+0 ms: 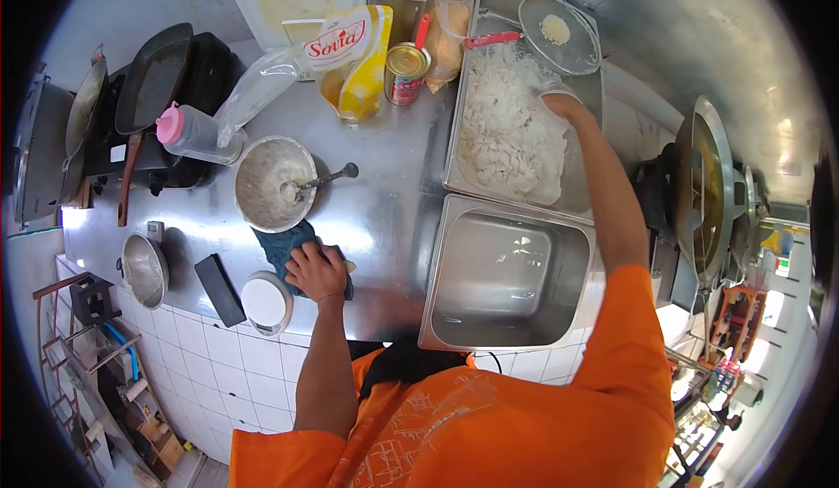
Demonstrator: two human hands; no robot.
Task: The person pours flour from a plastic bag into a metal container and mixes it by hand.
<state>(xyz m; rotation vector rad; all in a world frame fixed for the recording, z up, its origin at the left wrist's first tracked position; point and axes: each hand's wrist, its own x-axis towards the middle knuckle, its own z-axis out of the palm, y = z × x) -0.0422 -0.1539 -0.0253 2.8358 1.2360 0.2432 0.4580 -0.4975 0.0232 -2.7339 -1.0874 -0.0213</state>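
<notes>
My left hand [316,269] rests on a dark green cloth [273,245] on the steel counter, fingers bent over the fabric. Just above it stands a metal bowl [249,186] smeared with pale batter, a dark-handled utensil [336,175] leaning in it. My right hand [561,103] reaches into a steel tray [587,160] of white flour [511,130] with lumpy coated pieces. Something white covers or lies at its fingers, which I cannot make out. A round strainer [578,48] with a red handle lies across the tray's far end, pale crumbs inside.
An unfilled deep steel pan [502,265] adjoins the tray. Behind are a yellow Sovia pouch [363,82], a can [405,76] and a pink-lidded bottle [197,131]. A white round scale [265,302], black slab [220,290] and small bowl [144,269] line the front edge. A large wok [708,191] stands right.
</notes>
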